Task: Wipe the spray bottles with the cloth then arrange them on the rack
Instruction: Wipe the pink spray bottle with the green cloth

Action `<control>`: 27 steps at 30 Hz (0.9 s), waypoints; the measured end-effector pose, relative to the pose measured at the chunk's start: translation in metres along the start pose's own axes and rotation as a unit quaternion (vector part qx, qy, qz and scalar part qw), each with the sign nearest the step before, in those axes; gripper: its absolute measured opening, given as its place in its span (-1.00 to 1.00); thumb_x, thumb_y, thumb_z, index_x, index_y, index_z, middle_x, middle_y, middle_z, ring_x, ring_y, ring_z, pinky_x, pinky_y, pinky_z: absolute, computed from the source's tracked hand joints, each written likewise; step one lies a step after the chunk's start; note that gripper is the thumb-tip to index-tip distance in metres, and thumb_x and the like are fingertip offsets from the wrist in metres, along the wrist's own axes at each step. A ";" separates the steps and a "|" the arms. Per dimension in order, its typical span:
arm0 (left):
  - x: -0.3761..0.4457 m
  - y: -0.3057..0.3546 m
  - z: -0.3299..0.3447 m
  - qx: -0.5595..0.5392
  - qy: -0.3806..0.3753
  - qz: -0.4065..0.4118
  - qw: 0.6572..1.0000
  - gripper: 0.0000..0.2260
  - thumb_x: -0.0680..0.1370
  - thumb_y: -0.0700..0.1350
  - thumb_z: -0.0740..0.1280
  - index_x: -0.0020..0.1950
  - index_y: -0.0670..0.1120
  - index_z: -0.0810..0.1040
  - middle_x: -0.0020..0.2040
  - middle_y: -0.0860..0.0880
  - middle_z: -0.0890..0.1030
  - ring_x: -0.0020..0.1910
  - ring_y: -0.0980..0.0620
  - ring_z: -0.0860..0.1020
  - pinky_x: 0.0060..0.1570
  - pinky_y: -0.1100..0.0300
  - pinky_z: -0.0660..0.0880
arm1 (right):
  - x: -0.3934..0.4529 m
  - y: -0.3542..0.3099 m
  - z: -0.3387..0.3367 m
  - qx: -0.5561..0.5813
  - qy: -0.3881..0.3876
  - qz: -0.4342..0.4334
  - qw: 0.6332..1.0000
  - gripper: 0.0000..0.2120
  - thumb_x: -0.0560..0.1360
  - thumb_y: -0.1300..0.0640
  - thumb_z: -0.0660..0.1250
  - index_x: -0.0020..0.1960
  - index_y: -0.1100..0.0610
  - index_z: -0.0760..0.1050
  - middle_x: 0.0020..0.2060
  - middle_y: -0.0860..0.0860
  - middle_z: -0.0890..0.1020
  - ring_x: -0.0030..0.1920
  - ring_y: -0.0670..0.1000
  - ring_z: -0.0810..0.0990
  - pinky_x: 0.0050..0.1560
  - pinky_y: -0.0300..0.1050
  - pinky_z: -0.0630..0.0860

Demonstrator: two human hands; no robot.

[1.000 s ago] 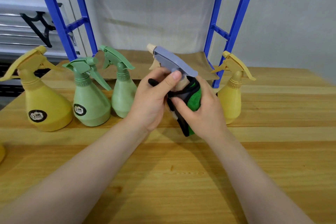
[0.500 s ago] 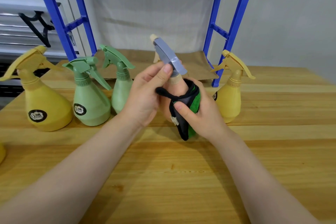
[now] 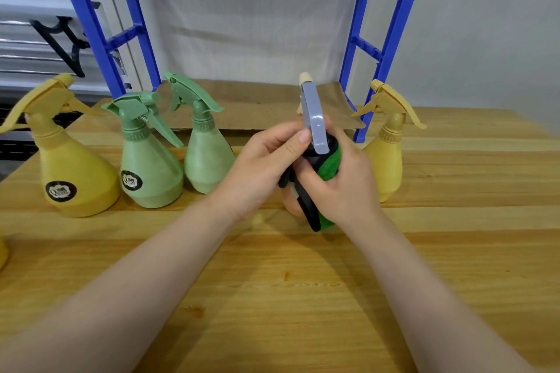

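- The left hand (image 3: pixel 257 172) has a grip on the grey-headed spray bottle (image 3: pixel 315 118), thumb and fingers pinching the bottle just under its grey trigger head, over the middle of the table (image 3: pixel 303 297).
- The right hand (image 3: pixel 342 185) has its grip curled round the cloth (image 3: pixel 328 165), a green cloth with a black edge, and presses it against the bottle's neck and body; a strip of the cloth hangs down below the palm.
- Only a little of the held bottle's peach-coloured body (image 3: pixel 292 204) shows between the two hands; whether it rests on the table or is lifted cannot be told.
- The bottle's cream nozzle tip (image 3: pixel 304 77) points up and away from the person.
- Toward the table's far left stand three bottles in a row: a large yellow bottle (image 3: pixel 74 172) nearest the left edge, a wide green bottle (image 3: pixel 148 169) just beside it, and a slimmer green bottle (image 3: pixel 206 157) touching or almost touching that one.
- A small yellow bottle (image 3: pixel 386 157) stands upright just right of the right hand, near the far edge.
- The blue rack (image 3: pixel 391 39) rises behind the bottles at the far edge, brown paper (image 3: pixel 257 106) lying on its lowest level.
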State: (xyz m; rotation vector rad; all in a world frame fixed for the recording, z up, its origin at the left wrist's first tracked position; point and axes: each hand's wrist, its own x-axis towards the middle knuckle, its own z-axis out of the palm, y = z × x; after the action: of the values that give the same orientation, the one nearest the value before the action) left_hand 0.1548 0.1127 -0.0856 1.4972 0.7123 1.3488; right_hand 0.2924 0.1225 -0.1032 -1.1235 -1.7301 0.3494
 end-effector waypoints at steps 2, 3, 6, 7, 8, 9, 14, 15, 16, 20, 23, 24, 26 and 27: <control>0.000 -0.002 0.002 -0.003 0.019 0.013 1.000 -0.72 0.57 -0.19 0.24 0.27 -0.18 0.54 0.22 -0.10 0.62 0.27 -0.01 0.54 0.32 0.06 0.44 | 0.002 0.002 -0.003 -0.016 0.028 0.014 0.999 -0.53 0.39 -0.24 0.27 0.17 0.03 0.50 -0.08 -0.11 0.63 -0.06 -0.05 0.61 -0.09 0.01 0.55; 0.000 -0.004 0.003 0.000 0.033 0.021 0.999 -0.70 0.54 -0.22 0.27 0.28 -0.18 0.53 0.23 -0.10 0.61 0.27 -0.01 0.54 0.32 0.08 0.43 | 0.003 0.003 -0.004 -0.023 0.042 0.019 0.999 -0.54 0.39 -0.25 0.26 0.14 0.04 0.49 -0.09 -0.11 0.62 -0.07 -0.05 0.60 -0.10 0.01 0.54; -0.001 -0.007 0.011 0.036 0.060 0.041 0.997 -0.66 0.46 -0.26 0.38 0.23 -0.13 0.53 0.17 -0.02 0.62 0.22 0.04 0.56 0.29 0.12 0.44 | 0.002 0.005 -0.003 -0.044 0.057 0.020 0.997 -0.52 0.41 -0.26 0.25 0.14 0.06 0.45 -0.05 -0.07 0.61 -0.07 0.00 0.59 -0.12 0.05 0.53; -0.002 -0.008 0.013 0.043 0.071 0.045 0.996 -0.67 0.43 -0.26 0.41 0.19 -0.12 0.54 0.12 0.00 0.63 0.17 0.07 0.57 0.24 0.16 0.46 | 0.001 0.005 -0.001 -0.046 0.057 0.020 0.997 -0.51 0.41 -0.27 0.24 0.15 0.07 0.44 -0.03 -0.06 0.60 -0.06 0.01 0.59 -0.12 0.06 0.54; -0.002 -0.007 0.014 0.045 0.083 0.048 0.994 -0.69 0.42 -0.26 0.43 0.15 -0.12 0.55 0.06 0.02 0.64 0.11 0.10 0.59 0.17 0.21 0.48 | 0.000 0.004 0.001 -0.049 0.056 0.019 0.997 -0.50 0.40 -0.26 0.23 0.16 0.08 0.44 -0.01 -0.05 0.59 -0.03 0.01 0.58 -0.11 0.06 0.54; -0.002 -0.007 0.014 0.041 0.094 0.051 0.993 -0.71 0.41 -0.27 0.45 0.11 -0.13 0.56 0.01 0.01 0.64 0.05 0.11 0.60 0.12 0.23 0.50 | -0.002 0.003 0.003 -0.051 0.053 0.015 0.997 -0.49 0.39 -0.25 0.23 0.17 0.08 0.44 0.00 -0.05 0.58 0.00 0.01 0.57 -0.09 0.06 0.53; -0.003 -0.005 0.015 0.014 0.131 0.068 0.989 -0.76 0.42 -0.37 0.46 0.01 -0.14 0.55 -0.10 0.02 0.63 -0.09 0.16 0.59 -0.07 0.32 0.52 | -0.002 0.002 0.006 -0.036 0.029 0.001 0.999 -0.49 0.39 -0.20 0.25 0.23 0.06 0.42 0.05 -0.08 0.56 0.05 -0.06 0.54 -0.04 -0.09 0.52; -0.003 -0.004 0.016 0.010 0.136 0.075 0.988 -0.77 0.44 -0.38 0.44 0.02 -0.16 0.55 -0.10 0.03 0.64 -0.09 0.17 0.60 -0.06 0.33 0.51 | -0.002 0.002 0.006 -0.032 0.022 -0.001 0.999 -0.48 0.40 -0.20 0.27 0.25 0.06 0.41 0.06 -0.08 0.56 0.06 -0.07 0.54 -0.03 -0.12 0.51; -0.004 -0.003 0.016 0.003 0.141 0.083 0.987 -0.78 0.45 -0.39 0.43 0.02 -0.16 0.56 -0.11 0.06 0.65 -0.09 0.17 0.60 -0.04 0.32 0.51 | -0.002 0.002 0.007 -0.028 0.014 -0.006 0.999 -0.47 0.41 -0.20 0.29 0.27 0.06 0.40 0.06 -0.09 0.55 0.07 -0.08 0.54 -0.01 -0.13 0.51; -0.001 0.001 0.008 -0.038 0.174 0.099 0.979 -0.85 0.49 -0.32 0.39 0.00 -0.13 0.58 -0.16 0.09 0.65 -0.12 0.12 0.59 -0.04 0.23 0.52 | -0.004 0.005 0.009 -0.004 -0.034 -0.020 0.999 -0.44 0.39 -0.21 0.36 0.30 -0.01 0.34 0.11 -0.10 0.55 0.14 -0.09 0.55 0.08 -0.16 0.50; 0.004 0.004 -0.003 -0.094 0.199 0.105 0.970 -0.91 0.47 -0.18 0.43 -0.04 -0.05 0.63 -0.15 0.06 0.66 -0.11 0.09 0.58 -0.02 0.18 0.50 | -0.005 0.010 0.010 0.009 -0.072 -0.008 0.997 -0.33 0.35 -0.26 0.37 0.36 -0.03 0.28 0.19 -0.10 0.52 0.21 -0.10 0.51 0.18 -0.10 0.50; 0.006 0.005 -0.005 -0.113 0.205 0.107 0.966 -0.91 0.46 -0.15 0.43 -0.05 -0.04 0.64 -0.14 0.06 0.66 -0.11 0.09 0.58 -0.02 0.19 0.50 | -0.005 0.012 0.010 0.015 -0.080 -0.002 0.997 -0.29 0.34 -0.27 0.36 0.39 -0.03 0.25 0.22 -0.10 0.51 0.23 -0.10 0.50 0.21 -0.09 0.49; 0.008 0.009 -0.009 -0.146 0.217 0.110 0.959 -0.91 0.50 -0.18 0.40 -0.02 -0.09 0.61 -0.11 0.02 0.66 -0.09 0.09 0.58 0.01 0.18 0.51 | -0.006 0.014 0.010 0.034 -0.093 0.010 0.995 -0.22 0.33 -0.28 0.35 0.45 -0.05 0.19 0.28 -0.10 0.48 0.29 -0.10 0.47 0.25 -0.12 0.46; 0.009 0.011 -0.011 -0.161 0.226 0.112 0.954 -0.91 0.52 -0.20 0.36 0.01 -0.12 0.60 -0.09 0.00 0.66 -0.07 0.08 0.59 0.04 0.17 0.51 | -0.006 0.015 0.009 0.045 -0.099 0.014 0.994 -0.21 0.32 -0.28 0.35 0.46 -0.07 0.17 0.29 -0.11 0.47 0.31 -0.12 0.45 0.25 -0.18 0.44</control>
State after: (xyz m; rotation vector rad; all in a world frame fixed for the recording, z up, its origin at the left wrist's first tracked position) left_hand 0.1444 0.1197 -0.0724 1.0381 0.5726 1.9144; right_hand 0.2925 0.1277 -0.1210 -1.0774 -1.8523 0.5680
